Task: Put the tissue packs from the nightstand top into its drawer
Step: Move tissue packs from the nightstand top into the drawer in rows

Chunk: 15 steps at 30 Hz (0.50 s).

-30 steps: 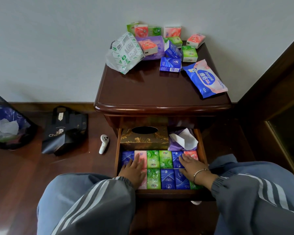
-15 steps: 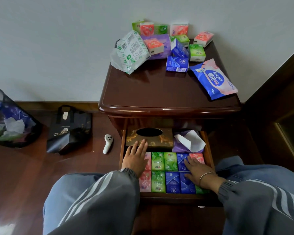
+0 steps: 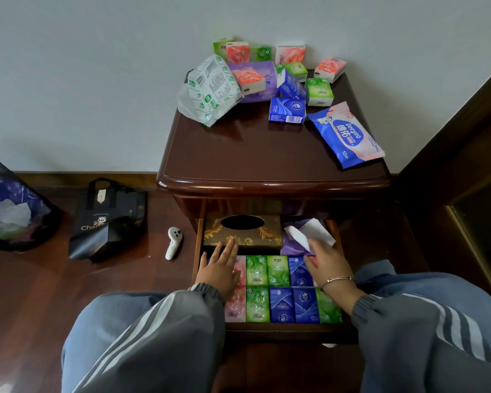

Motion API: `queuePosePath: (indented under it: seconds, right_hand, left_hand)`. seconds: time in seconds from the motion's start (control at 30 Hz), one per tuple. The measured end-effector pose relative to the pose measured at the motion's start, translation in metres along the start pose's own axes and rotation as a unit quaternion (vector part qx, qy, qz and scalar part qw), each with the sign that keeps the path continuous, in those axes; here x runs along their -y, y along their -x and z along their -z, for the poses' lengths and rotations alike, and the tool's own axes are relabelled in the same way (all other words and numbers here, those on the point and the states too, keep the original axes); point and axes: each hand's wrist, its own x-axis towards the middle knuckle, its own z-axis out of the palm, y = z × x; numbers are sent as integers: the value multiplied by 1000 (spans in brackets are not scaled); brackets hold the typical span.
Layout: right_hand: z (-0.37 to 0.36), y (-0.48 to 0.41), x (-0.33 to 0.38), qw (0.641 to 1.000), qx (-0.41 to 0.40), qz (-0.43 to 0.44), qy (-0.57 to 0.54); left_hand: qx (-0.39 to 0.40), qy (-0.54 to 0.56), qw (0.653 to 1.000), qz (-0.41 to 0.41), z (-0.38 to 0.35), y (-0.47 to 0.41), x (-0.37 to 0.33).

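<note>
— Where did the packs that mattered lie?
— The loose tissue packs (image 3: 319,90) sat bunched at the far edge of the nightstand top (image 3: 253,154), against the wall (image 3: 97,80), well apart from both hands. The drawer (image 3: 281,331) stood pulled out below, on the near side.

— And the hands?
— Both were low in the drawer. The left hand (image 3: 220,269) lay flat on a pink pack (image 3: 240,268) at the left end. Its fingers (image 3: 227,248) were straight and close together, pointing far toward the gilded tissue box (image 3: 241,231). The right hand (image 3: 330,265) hovered over the right end, fingers loosely bent near a white tissue sheet (image 3: 312,232). I saw nothing pinched, but couldn't tell whether they touched the sheet.

— Which hand was better placed?
— The right, I judged. The nearest blue pack (image 3: 287,110) lay up and far, right of centre, with its long axis running left to right. A reach over the top's rounded near lip (image 3: 272,184) would have met its long side.

— Anything in the way?
— The path ran over the polished near half of the top, with a wet-wipe packet (image 3: 349,134) to its right and a green-printed bag (image 3: 210,89) to its left. The lip overhung the drawer's far part, so a hand would have needed to come near first, then up.

— Room in the drawer?
— Tight. Two rows of stowed packs (image 3: 281,304) covered the visible floor, so another would likely have gone on top.
</note>
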Motion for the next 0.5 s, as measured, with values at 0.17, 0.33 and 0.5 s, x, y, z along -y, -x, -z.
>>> queuePosePath:
  seconds: [0.17,0.33,0.5]
  right_hand:
    - [-32,-12,8,983,183,1,-5]
    - [-34,-17,11,976,216,-16,23]
    - [-24,0,5,978,186,7,94]
  left_hand:
    - [-32,-12,999,23,0,13,15]
    - [-28,-8,998,58,0,29,28]
    - [-12,0,998,59,-2,37,25]
